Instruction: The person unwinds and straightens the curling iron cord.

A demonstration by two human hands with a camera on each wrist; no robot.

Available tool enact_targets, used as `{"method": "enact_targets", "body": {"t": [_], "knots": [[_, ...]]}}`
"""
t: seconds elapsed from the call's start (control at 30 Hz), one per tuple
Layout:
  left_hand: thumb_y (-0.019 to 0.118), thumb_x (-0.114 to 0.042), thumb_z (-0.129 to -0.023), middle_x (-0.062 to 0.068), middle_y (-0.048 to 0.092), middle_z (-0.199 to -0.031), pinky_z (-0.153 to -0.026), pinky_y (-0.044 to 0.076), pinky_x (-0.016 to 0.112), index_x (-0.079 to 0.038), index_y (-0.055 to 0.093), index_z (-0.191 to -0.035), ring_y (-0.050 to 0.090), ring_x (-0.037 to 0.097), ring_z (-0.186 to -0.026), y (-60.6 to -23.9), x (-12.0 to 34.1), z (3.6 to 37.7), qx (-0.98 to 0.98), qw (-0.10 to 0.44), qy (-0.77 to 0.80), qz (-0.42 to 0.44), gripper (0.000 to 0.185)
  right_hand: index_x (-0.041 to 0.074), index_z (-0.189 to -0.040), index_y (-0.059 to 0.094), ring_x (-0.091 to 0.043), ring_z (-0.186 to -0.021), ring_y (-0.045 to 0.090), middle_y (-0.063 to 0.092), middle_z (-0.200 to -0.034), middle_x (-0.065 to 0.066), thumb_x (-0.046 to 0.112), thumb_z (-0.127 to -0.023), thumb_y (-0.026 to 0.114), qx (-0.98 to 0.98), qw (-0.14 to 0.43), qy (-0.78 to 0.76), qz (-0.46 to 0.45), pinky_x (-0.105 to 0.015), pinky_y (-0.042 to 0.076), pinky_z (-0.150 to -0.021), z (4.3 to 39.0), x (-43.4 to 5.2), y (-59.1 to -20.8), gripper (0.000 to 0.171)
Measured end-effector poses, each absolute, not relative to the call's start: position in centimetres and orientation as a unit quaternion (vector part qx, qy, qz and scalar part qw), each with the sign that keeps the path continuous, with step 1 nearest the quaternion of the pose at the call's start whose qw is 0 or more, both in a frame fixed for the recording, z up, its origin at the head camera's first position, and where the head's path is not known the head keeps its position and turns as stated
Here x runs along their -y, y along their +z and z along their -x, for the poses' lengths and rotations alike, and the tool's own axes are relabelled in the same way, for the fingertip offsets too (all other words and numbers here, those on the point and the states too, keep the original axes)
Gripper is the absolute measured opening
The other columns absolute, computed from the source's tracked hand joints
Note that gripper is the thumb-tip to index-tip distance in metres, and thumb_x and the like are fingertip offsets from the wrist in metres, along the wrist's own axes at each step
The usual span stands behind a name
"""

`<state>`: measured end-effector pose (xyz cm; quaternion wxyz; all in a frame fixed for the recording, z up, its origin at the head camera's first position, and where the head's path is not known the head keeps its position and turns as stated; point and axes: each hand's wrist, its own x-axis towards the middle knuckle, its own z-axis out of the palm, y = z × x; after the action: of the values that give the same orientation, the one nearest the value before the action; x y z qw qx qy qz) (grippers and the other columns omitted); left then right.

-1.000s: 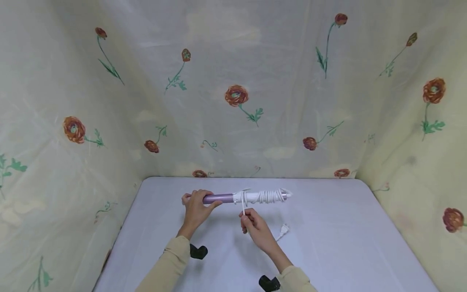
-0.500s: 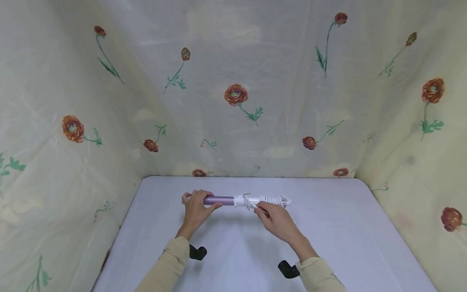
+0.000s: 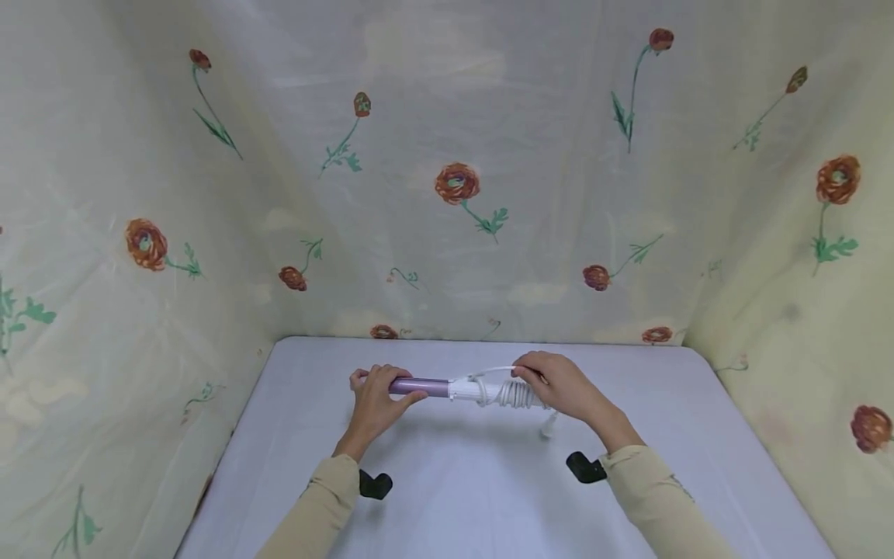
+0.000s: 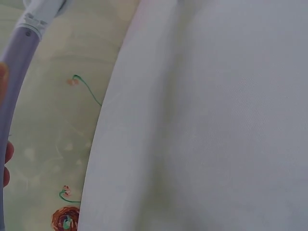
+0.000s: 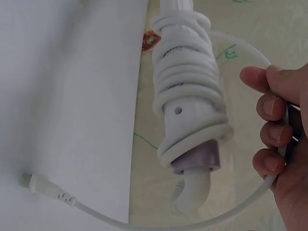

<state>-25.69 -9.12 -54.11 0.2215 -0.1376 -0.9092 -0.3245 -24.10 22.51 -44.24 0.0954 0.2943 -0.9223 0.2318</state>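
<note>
While your left hand (image 3: 375,400) grips the purple barrel of the curling iron (image 3: 426,385) steady at frame centre above the table (image 3: 447,481), your right hand (image 3: 559,384) pinches the white cord (image 5: 185,91), keeping its coils taut around the handle.

A pale lavender-white table (image 3: 447,497) bears the cord's white plug (image 5: 45,188) alone.

Left hand (image 4: 4,159) — cut off by the left wrist view's edge.

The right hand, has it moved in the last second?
Yes. The right hand has gone from near the table's front, up and rightward, to over the cord-wrapped end of the curling iron.
</note>
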Motion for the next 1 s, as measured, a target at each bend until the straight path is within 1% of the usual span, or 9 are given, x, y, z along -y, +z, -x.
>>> {"method": "enact_targets", "body": {"t": [0.17,0.27,0.43,0.53,0.6,0.7,0.83,0.93,1.0], "knots": [[0.076,-0.050,-0.072,-0.001,0.069,-0.093,-0.096,0.018,0.053,-0.017,0.067,-0.098,0.055,0.018,-0.087,-53.8,9.7,26.2,0.899,0.238,-0.340,0.140,0.043,0.012,-0.100,0.069,-0.006,-0.075,0.054,0.068,-0.090,0.001,0.016,-0.095,0.056,0.906,0.071,0.276,-0.315,-0.028,0.047,-0.069,25.8,-23.6,-43.9,0.014],[0.077,-0.049,-0.071,-0.003,0.069,-0.092,-0.094,0.017,0.050,-0.018,0.067,-0.097,0.054,0.015,-0.086,-54.0,10.0,26.2,0.890,0.239,-0.359,0.145,0.041,0.012,-0.102,0.069,-0.006,-0.074,0.050,0.065,-0.088,0.004,0.019,-0.096,0.055,0.900,0.039,0.302,-0.313,-0.025,0.044,-0.066,26.3,-24.4,-44.1,0.017],[0.074,-0.053,-0.071,-0.007,0.068,-0.093,-0.093,0.017,0.048,-0.021,0.066,-0.098,0.054,0.011,-0.086,-54.3,10.0,25.9,0.883,0.226,-0.375,0.169,0.042,0.010,-0.108,0.067,-0.014,-0.073,0.052,0.064,-0.086,-0.001,0.020,-0.097,0.054,0.890,-0.034,0.346,-0.296,-0.023,0.043,-0.065,26.6,-26.0,-44.5,0.020],[0.075,-0.050,-0.071,-0.006,0.068,-0.093,-0.095,0.017,0.048,-0.021,0.066,-0.098,0.054,0.012,-0.087,-54.0,10.1,25.9,0.881,0.228,-0.377,0.173,0.041,0.009,-0.105,0.066,-0.018,-0.072,0.052,0.066,-0.091,-0.007,0.018,-0.098,0.051,0.881,-0.065,0.372,-0.287,-0.023,0.043,-0.065,27.0,-26.1,-44.7,0.019],[0.077,-0.047,-0.071,-0.005,0.068,-0.092,-0.096,0.016,0.048,-0.020,0.066,-0.098,0.054,0.013,-0.088,-53.8,10.2,25.8,0.880,0.227,-0.379,0.176,0.039,0.008,-0.104,0.066,-0.022,-0.076,0.053,0.067,-0.096,-0.010,0.019,-0.098,0.050,0.876,-0.081,0.386,-0.276,-0.023,0.043,-0.067,27.0,-26.0,-45.0,0.020],[0.079,-0.044,-0.070,-0.005,0.069,-0.091,-0.096,0.016,0.049,-0.020,0.067,-0.097,0.053,0.013,-0.087,-53.8,10.2,25.5,0.879,0.220,-0.382,0.180,0.038,0.009,-0.103,0.066,-0.020,-0.081,0.053,0.067,-0.097,-0.010,0.023,-0.099,0.049,0.874,-0.097,0.401,-0.256,-0.024,0.043,-0.071,27.0,-26.2,-46.4,0.022],[0.079,-0.045,-0.070,-0.006,0.068,-0.090,-0.096,0.016,0.049,-0.021,0.067,-0.097,0.052,0.012,-0.086,-54.3,10.0,25.3,0.880,0.213,-0.383,0.186,0.038,0.007,-0.108,0.066,-0.011,-0.078,0.050,0.064,-0.089,-0.005,0.028,-0.099,0.048,0.876,-0.107,0.414,-0.224,-0.025,0.042,-0.072,27.3,-27.4,-48.9,0.029],[0.078,-0.046,-0.070,-0.007,0.068,-0.089,-0.095,0.017,0.048,-0.021,0.067,-0.096,0.052,0.011,-0.084,-54.5,9.7,25.3,0.879,0.218,-0.379,0.191,0.038,0.005,-0.113,0.065,-0.011,-0.074,0.049,0.059,-0.083,-0.005,0.027,-0.099,0.048,0.878,-0.111,0.422,-0.198,-0.026,0.042,-0.069,27.4,-28.1,-49.9,0.032],[0.079,-0.046,-0.070,-0.008,0.068,-0.089,-0.094,0.018,0.048,-0.022,0.067,-0.096,0.052,0.010,-0.083,-54.5,9.4,25.4,0.877,0.228,-0.374,0.196,0.038,0.004,-0.114,0.064,-0.013,-0.076,0.050,0.059,-0.084,-0.006,0.027,-0.099,0.048,0.879,-0.112,0.424,-0.186,-0.027,0.043,-0.068,27.3,-28.5,-50.4,0.032]]}}
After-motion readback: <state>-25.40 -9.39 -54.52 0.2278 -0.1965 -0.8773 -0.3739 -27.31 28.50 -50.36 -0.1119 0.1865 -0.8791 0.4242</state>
